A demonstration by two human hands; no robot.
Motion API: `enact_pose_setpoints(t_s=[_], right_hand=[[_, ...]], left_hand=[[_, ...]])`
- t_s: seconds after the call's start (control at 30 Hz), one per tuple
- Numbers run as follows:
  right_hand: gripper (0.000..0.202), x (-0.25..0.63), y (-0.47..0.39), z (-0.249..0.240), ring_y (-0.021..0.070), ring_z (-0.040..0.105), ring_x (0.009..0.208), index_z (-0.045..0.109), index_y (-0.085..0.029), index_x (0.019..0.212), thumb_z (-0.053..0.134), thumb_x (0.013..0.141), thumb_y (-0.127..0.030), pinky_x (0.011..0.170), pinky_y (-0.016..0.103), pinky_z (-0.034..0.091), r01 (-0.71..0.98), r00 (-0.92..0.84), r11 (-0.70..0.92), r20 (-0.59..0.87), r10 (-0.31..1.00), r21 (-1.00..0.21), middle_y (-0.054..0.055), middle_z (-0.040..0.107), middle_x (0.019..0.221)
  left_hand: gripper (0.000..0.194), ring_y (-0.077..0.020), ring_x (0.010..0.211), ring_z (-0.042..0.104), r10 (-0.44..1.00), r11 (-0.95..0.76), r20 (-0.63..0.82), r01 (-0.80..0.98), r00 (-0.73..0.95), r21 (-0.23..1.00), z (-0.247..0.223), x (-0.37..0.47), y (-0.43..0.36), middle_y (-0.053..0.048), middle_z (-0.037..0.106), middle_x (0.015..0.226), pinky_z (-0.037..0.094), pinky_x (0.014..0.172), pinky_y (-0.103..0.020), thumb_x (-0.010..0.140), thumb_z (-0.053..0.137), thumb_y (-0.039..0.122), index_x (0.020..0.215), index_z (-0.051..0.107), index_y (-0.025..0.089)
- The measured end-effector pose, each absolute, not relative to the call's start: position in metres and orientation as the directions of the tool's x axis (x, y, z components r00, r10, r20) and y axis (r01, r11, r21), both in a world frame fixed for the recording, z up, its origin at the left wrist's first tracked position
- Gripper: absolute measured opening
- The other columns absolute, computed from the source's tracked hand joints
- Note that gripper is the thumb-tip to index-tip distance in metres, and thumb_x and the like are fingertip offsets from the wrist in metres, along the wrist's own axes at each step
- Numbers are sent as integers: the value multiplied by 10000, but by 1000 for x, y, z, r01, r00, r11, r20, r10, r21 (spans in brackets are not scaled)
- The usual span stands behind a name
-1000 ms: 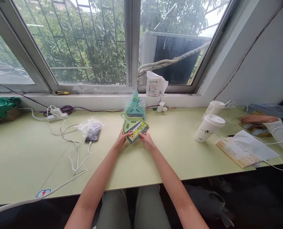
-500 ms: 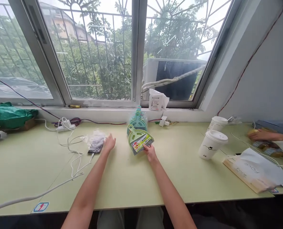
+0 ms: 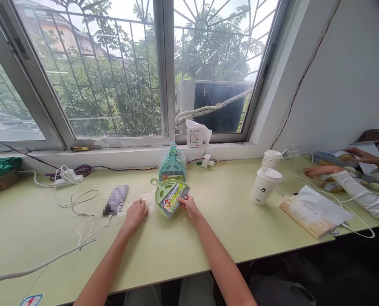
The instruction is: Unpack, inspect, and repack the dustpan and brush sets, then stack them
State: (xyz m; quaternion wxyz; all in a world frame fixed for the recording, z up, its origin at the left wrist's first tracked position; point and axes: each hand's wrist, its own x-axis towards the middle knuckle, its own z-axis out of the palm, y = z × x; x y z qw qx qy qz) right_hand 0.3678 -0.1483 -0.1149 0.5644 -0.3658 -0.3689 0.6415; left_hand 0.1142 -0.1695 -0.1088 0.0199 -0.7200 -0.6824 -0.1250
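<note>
Here the green dustpan set (image 3: 169, 196) lay flat at frame centre on the worktop (image 3: 227, 221), not yet bagged. The right hand (image 3: 189, 207) pinched its lower edge; the left hand (image 3: 136, 212) pressed loosely curled fingers onto a clear plastic bag (image 3: 144, 199) just left. A stack of teal dustpans (image 3: 172, 166) waited behind.

Counts on the table (image 3: 208, 238): two white lidded paper cups (image 3: 264, 185), one behind the other. One loose green mini dustpan-and-brush set (image 3: 170, 196); behind it one bundled stack of the same sets (image 3: 172, 163), number inside unreadable. One phone (image 3: 115, 199). One clear plastic bag (image 3: 146, 199). One white power strip (image 3: 66, 178). One tissue pack (image 3: 195, 135) on the sill. One yellow-handled tool (image 3: 79, 148) there too. One white paper bag (image 3: 317, 209).
</note>
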Motion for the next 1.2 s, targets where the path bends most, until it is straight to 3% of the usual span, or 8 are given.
enact_pose_setpoints(t_s=[0.1,0.2,0.53,0.7,0.9,1.0,1.13,1.2], right_hand=[[419,372,-153,-111,216,705,826,614,-171,915,817,561,-267,716,335,590,-399,-207,-109,-27,978,-911,69,724,927],[424,377,-154,-108,215,704,838,627,-167,936,821,576,-278,713,324,588,-353,-279,-122,-20,960,-928,68,724,931],[396,382,-152,-107,202,705,772,641,-157,896,836,559,-236,618,274,577,-317,-272,-153,-64,960,-936,76,730,895],[375,375,-155,-112,210,705,790,656,-159,905,814,571,-228,638,292,585,-268,-326,-175,-82,942,-948,75,737,921],[352,363,-156,-116,224,706,800,632,-166,854,814,554,-199,707,345,597,-363,-133,-142,-100,986,-921,62,740,888],[367,360,-157,-114,232,706,803,625,-165,855,822,549,-209,719,362,600,-373,-103,-136,-104,989,-918,65,737,877],[396,357,-162,-110,246,703,831,637,-153,873,839,546,-249,748,382,597,-355,-165,-134,-78,983,-925,81,731,885],[413,355,-165,-108,247,696,867,640,-155,899,839,557,-271,780,394,592,-372,-173,-107,-45,984,-922,80,729,902]], left_hand=[[449,-292,1190,493,980,-94,182,992,78,80,-103,115,-159,-159,557,1273,443,900,-409,828,367,89,1215,574,183],[544,-286,1132,524,978,-34,209,995,14,93,-96,113,-148,-162,586,1202,466,838,-378,807,356,56,1324,488,162],[366,-307,946,617,838,172,382,852,-391,494,-99,105,-144,-142,679,1034,463,760,-378,885,418,327,1115,670,196],[321,-283,1036,587,850,-70,482,861,-213,504,-102,120,-151,-115,670,1084,457,848,-367,894,433,313,1084,664,199],[253,-276,1179,502,861,-300,502,721,-78,625,-107,137,-153,-93,641,1150,417,986,-410,862,492,242,1046,666,244],[249,-269,1215,486,843,-411,536,594,-41,692,-103,144,-154,-85,632,1183,333,1078,-452,850,515,240,1044,671,247],[241,-266,1304,414,816,-508,577,512,31,692,-94,162,-165,-54,615,1237,37,1166,-532,848,541,261,1051,669,277],[338,-279,1379,303,812,-471,581,525,-54,709,-89,169,-170,-63,537,1344,-36,1155,-548,839,574,324,1172,608,273]])
